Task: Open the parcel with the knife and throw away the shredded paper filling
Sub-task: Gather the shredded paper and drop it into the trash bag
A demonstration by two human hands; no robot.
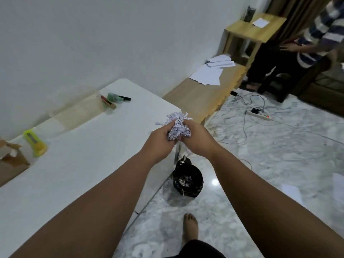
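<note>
Beside the long white table (pixel 78 164), on the marbled floor, sits a small black bin (pixel 188 180), set close against the table's end so paper can be carried to it in one short reach. Some shreds already lie inside it. Both arms stretch out past the table corner, and the hands meet above and a little beyond the bin.

At the far left edge of the table the cardboard parcel (pixel 11 155) stands with its flaps torn up, which suggests the cutting is done. Just beside it lies the yellow-green utility knife (pixel 35 143), set down flat and well apart from the hands, out of the way while the emptying goes on.

Pressed between the two palms is a clump of shredded paper (pixel 177 127). The left hand (pixel 160 142) curls around it from one side and the right hand (pixel 198 140) from the other, fingers closed in so the loose strips hold together as a bundle. A few strips dangle below the hands toward the bin, and I judge the grip needs only to loosen for the rest to fall.
</note>
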